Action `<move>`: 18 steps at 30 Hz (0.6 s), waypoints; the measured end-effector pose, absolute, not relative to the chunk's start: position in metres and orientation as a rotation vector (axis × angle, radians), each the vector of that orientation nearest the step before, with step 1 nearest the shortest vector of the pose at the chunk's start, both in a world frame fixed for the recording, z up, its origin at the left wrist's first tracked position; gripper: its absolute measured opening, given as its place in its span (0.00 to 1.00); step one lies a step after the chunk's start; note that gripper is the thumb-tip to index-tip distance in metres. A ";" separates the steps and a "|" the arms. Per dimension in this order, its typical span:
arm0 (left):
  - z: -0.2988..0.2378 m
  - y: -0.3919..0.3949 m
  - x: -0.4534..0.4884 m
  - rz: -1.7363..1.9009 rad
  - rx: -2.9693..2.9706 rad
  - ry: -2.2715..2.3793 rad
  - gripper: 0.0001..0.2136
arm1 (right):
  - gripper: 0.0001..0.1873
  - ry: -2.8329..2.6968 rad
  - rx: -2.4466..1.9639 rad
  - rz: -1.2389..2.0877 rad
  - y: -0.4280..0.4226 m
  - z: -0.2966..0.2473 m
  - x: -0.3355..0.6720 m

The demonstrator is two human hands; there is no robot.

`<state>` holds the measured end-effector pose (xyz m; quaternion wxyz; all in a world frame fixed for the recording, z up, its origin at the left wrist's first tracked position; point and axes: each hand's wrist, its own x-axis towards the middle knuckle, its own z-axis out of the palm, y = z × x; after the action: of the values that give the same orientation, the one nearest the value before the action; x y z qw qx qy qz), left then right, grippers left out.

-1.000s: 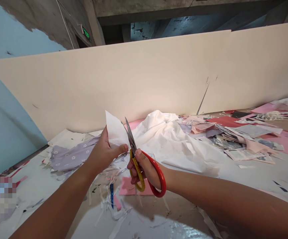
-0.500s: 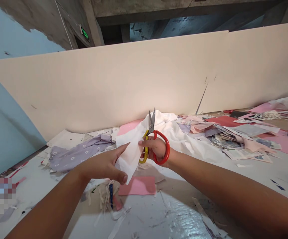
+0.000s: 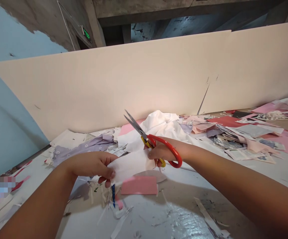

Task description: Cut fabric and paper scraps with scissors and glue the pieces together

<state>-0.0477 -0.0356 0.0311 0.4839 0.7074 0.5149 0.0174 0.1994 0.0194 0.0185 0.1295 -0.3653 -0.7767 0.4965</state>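
Observation:
My left hand (image 3: pixel 91 166) pinches the near-left end of a white fabric piece (image 3: pixel 130 164), fingers curled round its edge. My right hand (image 3: pixel 162 152) grips scissors (image 3: pixel 150 141) with a red and a yellow handle loop; the steel blades are slightly parted and point up and to the left. The same hand also touches the right end of the white piece, which is stretched between both hands just above the table. A pink rectangle (image 3: pixel 139 185) lies on the table below it.
A white worktable (image 3: pixel 158 219) carries thin fabric strips (image 3: pixel 114 202) near me, a lilac flowered cloth (image 3: pixel 84 149) at left, a heap of white fabric (image 3: pixel 163 126) behind, and pink, red and printed pieces (image 3: pixel 243 139) at right. A tall beige board (image 3: pixel 144 79) stands along the back.
The white piece has come down from upright to lying flat between my hands. My right hand moved right and the scissors tipped from pointing up to pointing up-left.

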 end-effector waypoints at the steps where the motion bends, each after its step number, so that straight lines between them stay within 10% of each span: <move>1: 0.030 -0.035 -0.048 0.004 1.738 1.275 0.08 | 0.06 -2.321 -1.130 1.422 0.016 0.020 0.199; 18: -0.016 -0.008 -0.020 -0.443 1.805 1.762 0.06 | 0.09 -2.995 -1.689 0.794 -0.020 0.018 0.183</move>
<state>-0.0195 -0.0076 -0.0160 0.2860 0.6753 0.6593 -0.1657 0.1832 -0.0205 0.0184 -0.1925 -0.4696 -0.8329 0.2207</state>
